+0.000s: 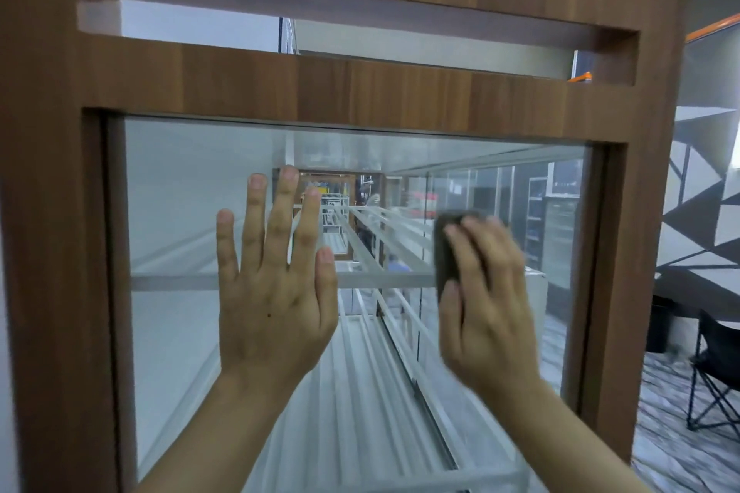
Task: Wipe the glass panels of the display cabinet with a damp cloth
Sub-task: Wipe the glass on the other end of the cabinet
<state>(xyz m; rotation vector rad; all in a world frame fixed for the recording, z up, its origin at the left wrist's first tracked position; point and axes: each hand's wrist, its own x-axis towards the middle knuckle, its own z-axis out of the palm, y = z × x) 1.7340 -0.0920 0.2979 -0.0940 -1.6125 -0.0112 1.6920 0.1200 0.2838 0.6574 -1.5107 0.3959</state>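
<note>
Item: display cabinet (52, 212), brown wood-grain frame, end glass panel (180, 212) facing me. Left grip (272, 292): flat, fingers straight and spread, palm seemingly laid on the panel left of centre; it holds nothing. Right grip (488, 312): fingers curled over a dark grey cloth (444, 252), pressing it to the panel right of centre, level with the glass shelf (176, 281) inside; its outline is blurred. Step in hand, as I judge it: wiping the right part of this panel. To do it well I would run overlapping straight passes from the top edge down, carry the cloth into the corners by the frame and hold the pressure even and light. I would then wipe where the left grip rests, since a bare palm is likely to leave marks. Writing: none legible; the small shapes seen through the glass are too blurred to read. Also present: black folding chair (716, 372), on the floor right of the cabinet.
</note>
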